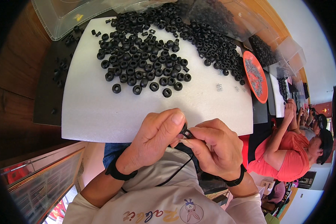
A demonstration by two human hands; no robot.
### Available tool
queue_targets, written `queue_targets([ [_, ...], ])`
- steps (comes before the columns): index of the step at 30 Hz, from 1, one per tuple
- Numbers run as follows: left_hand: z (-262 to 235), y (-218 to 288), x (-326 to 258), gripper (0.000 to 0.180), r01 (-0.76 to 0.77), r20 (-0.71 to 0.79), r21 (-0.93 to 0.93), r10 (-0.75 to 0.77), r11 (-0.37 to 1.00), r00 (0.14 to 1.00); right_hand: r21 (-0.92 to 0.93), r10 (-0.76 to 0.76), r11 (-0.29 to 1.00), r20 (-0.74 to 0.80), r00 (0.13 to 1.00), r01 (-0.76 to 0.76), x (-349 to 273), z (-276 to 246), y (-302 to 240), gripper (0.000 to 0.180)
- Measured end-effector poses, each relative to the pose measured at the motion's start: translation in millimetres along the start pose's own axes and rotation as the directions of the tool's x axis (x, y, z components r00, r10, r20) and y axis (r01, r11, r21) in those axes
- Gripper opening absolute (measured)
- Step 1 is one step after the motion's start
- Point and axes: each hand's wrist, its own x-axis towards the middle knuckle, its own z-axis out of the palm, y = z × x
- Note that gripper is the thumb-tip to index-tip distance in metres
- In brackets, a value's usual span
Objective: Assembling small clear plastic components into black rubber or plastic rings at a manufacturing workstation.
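My left hand (155, 134) and my right hand (218, 147) meet just past the near edge of a white foam sheet (97, 115). Between the left thumb and fingers is a round black cord lock body (183, 127), mostly covered. The right thumb and forefinger pinch a small black cord lock plunger (188, 134) with a slot in it, close against that body. Whether the two pieces are joined I cannot tell. Many similar round black bodies (138, 65) lie loose on the foam beyond my hands.
An orange plate (266, 95) of small metal springs stands on the right. A few springs (219, 87) lie on the foam. Clear plastic bins (58, 31) line the far side, and a denser black heap (216, 44) sits far right. A person in a coral shirt (274, 158) works beside me.
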Motion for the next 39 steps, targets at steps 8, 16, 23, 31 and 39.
queue_targets([
  [8,0,-1,0,0.041,-0.014,0.012,0.004,0.014,1.0,1.0,0.038,0.054,0.998,0.004,0.999,-0.054,-5,-5,-2,0.022],
  [16,0,-3,-1,0.041,-0.048,0.022,0.025,0.047,0.999,0.999,-0.006,-0.009,1.0,0.011,1.0,0.009,-5,-4,2,0.025],
  [23,0,-3,-1,0.038,-0.06,0.034,0.106,0.056,0.993,0.998,-0.066,-0.015,0.998,0.072,0.997,0.019,2,-9,-4,0.027],
  [31,-4,-7,1,0.034,-0.151,0.123,0.14,0.134,0.979,0.983,0.403,0.361,0.76,0.391,0.847,-0.51,7,-21,4,0.046],
  [39,-8,3,3,0.036,-0.031,0.23,0.044,0.02,0.999,0.973,0.465,0.182,0.7,0.617,0.766,-0.542,25,-26,25,0.045],
])
